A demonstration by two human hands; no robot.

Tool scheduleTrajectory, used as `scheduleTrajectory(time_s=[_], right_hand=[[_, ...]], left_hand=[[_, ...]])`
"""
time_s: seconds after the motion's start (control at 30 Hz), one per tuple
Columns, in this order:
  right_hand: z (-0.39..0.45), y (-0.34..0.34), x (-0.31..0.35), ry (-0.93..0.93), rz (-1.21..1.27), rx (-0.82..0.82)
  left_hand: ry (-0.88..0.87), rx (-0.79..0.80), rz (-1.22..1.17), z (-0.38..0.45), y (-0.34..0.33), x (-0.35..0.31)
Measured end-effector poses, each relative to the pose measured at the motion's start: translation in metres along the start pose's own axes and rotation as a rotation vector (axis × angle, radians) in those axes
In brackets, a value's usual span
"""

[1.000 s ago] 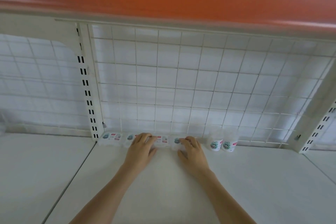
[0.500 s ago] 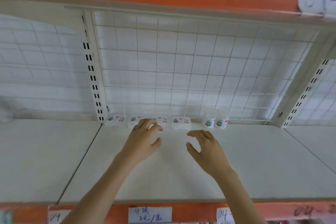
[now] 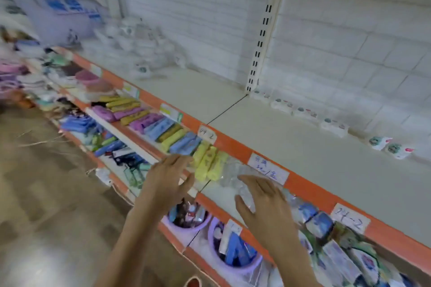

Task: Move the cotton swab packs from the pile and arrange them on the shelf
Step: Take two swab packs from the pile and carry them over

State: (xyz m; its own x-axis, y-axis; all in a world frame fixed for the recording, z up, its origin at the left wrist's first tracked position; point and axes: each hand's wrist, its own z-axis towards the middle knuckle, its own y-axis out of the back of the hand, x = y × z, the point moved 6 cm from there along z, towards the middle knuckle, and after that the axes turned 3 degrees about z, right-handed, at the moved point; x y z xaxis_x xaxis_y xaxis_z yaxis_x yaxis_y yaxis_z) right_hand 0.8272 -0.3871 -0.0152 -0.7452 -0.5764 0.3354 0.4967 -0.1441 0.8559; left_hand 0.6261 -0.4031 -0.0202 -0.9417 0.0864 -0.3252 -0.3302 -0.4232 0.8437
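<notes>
White shelf (image 3: 291, 147): swab packs (image 3: 305, 112) rowed at 2 o'clock, pile (image 3: 140, 42) at 11. Left hand (image 3: 168, 177), right hand (image 3: 263, 202): fingers spread, holding nothing.

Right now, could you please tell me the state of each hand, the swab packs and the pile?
Left hand: open, empty, off the shelf.
Right hand: open, empty, in front of the lower shelf.
Row of swab packs: lined up along the back of the shelf.
Pile of packs: heaped loosely, further left on the shelf.
</notes>
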Motion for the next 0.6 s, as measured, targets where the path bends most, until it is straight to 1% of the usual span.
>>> scheduleTrajectory(time_s=[0.13,0.23,0.3,0.4,0.5,0.6], right_hand=[[-0.011,-0.037,0.055,0.081,0.088,0.105],[-0.013,-0.065,0.095,0.129,0.152,0.178],[-0.008,-0.083,0.120,0.148,0.168,0.238],[0.009,-0.110,0.160,0.213,0.168,0.276],[0.035,-0.137,0.201,0.294,0.173,0.302],[0.067,-0.168,0.245,0.361,0.196,0.359]], left_hand=[[0.220,0.026,0.102,-0.073,0.030,0.046],[0.400,0.021,0.072,-0.117,0.055,0.086],[0.488,-0.002,0.050,-0.139,0.072,0.113],[0.562,-0.048,0.061,-0.159,0.097,0.156],[0.605,-0.076,0.082,-0.160,0.117,0.198],[0.593,-0.082,0.088,-0.147,0.131,0.244]])
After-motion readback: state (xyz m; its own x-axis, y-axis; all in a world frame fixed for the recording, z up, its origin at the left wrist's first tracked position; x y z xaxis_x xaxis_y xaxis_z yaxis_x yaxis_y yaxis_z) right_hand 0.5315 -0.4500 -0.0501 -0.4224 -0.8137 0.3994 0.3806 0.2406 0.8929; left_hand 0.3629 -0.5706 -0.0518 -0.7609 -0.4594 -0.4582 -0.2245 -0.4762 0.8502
